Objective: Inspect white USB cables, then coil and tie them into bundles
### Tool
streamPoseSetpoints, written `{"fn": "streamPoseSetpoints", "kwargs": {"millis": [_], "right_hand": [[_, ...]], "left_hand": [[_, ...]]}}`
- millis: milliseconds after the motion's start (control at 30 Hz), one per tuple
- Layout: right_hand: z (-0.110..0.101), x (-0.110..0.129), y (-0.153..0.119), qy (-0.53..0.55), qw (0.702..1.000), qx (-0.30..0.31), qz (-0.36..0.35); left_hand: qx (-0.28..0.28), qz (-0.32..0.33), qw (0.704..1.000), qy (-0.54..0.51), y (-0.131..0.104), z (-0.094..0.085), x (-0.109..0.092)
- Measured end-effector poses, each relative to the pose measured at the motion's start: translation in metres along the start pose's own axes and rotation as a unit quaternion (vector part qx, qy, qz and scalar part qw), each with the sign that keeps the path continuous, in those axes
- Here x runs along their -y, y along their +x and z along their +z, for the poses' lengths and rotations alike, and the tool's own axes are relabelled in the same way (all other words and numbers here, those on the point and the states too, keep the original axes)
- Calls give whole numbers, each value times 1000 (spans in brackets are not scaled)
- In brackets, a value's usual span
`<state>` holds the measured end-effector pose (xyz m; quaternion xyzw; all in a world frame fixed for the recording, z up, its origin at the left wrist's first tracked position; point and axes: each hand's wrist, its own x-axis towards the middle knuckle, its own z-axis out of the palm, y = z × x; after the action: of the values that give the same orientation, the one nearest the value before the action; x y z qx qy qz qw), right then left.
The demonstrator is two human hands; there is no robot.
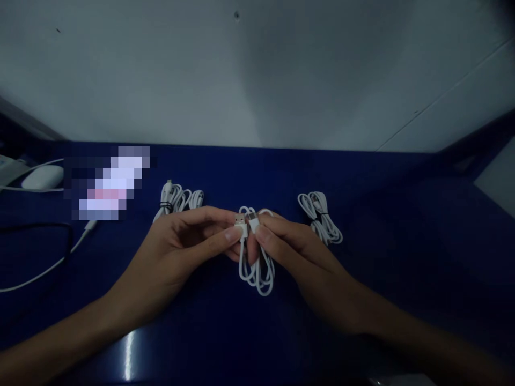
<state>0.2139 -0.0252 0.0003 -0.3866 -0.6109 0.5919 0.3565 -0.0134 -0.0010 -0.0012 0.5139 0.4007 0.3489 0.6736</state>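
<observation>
Between my hands a white USB cable point(257, 276) is held up in a loosely looped bundle over the blue table. My left hand point(189, 236) pinches its USB-A plug between thumb and forefinger, metal end up. In my right hand point(292, 244) the cable's other plug, also metal-tipped, is pinched right beside the first one. The loops hang below the fingertips, and part of them is hidden behind the fingers. Beyond my left hand lie coiled white cables point(177, 198), one bound with a black tie. A further tied cable bundle point(319, 217) lies beyond my right hand.
A blurred-out bright device point(115, 182) lies on the left of the blue table point(241, 343), with a white cord point(50, 279) plugged in. Farther left are a white rounded object point(43, 177) and a dark cord. A pale wall point(181, 75) rises behind the table's back edge.
</observation>
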Motion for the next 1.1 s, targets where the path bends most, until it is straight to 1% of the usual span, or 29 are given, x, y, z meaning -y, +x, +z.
{"fn": "streamPoseSetpoints", "kwargs": {"millis": [167,333,533,667,767,867,1000,1100], "right_hand": [[1,0,0,19,1000,6,5],[2,2,0,12,1000,0,0],[6,1,1,9,1000,-17,12],[5,1,1,0,999,-18,27],[4,1,1,-7,1000,-20,22],[4,1,0,-8,1000,-23,16],[5,1,1,-5,999,-19,32],[5,1,2,-10,999,-23,29]], "left_hand": [[1,9,1000,-3,0,-1,1],[1,12,1000,5,-1,-1,0],[-6,3,1000,14,0,-1,-1],[-14,-10,1000,11,2,-1,0],[-19,-14,1000,18,1,0,0],[-15,-15,1000,17,0,0,-1],[-13,-22,1000,14,1,0,0],[-9,-24,1000,11,1,-1,0]]}}
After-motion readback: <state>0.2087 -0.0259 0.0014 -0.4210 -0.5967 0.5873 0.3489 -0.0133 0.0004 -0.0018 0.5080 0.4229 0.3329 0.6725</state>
